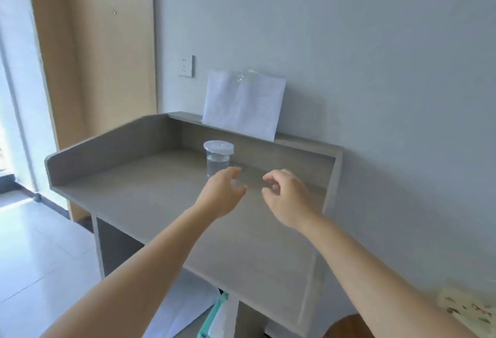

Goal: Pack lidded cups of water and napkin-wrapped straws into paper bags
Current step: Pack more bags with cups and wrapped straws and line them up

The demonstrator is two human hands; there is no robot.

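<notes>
A clear plastic cup of water (218, 159) with a white lid stands upright near the back of the grey desk (139, 184). My left hand (221, 192) hovers just in front of the cup, fingers apart, holding nothing. To its right, my right hand (285, 196) is raised over the desk with fingers curled loosely and empty. A white paper bag (243, 104) leans against the wall on the desk's back ledge. No straw or napkin is in view.
The desk has raised side and back walls. A wall socket (187, 66) sits left of the bag. Under the desk lie white paper (182, 308) and a teal-edged object (217, 316). A wooden panel and bright doorway stand at left.
</notes>
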